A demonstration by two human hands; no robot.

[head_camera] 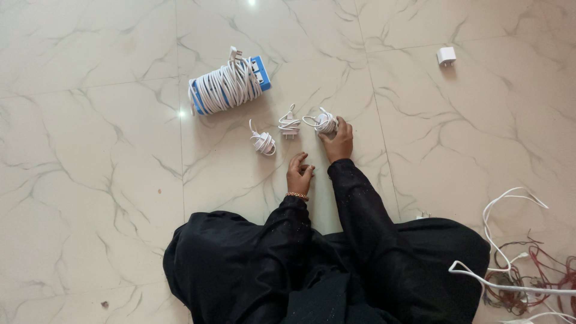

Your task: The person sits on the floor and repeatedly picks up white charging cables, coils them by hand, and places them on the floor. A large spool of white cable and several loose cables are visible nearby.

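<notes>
Right hand [339,143] grips small coiled white cable bundle [325,122] on marble floor [90,150], fingers at its near-right side. Left hand [299,173] loosely curled, empty, resting on floor just behind. Bundle lies ahead of both hands; right hand nearer. Two similar white coils [289,125] sit left, in a row.

We observe both arms extended forward in black sleeves. Our right hand [339,143] reaches farthest, fingers curled downward in a closed grip. Our left hand [299,174] sits nearer, loosely curled, a bracelet at the wrist.
</notes>
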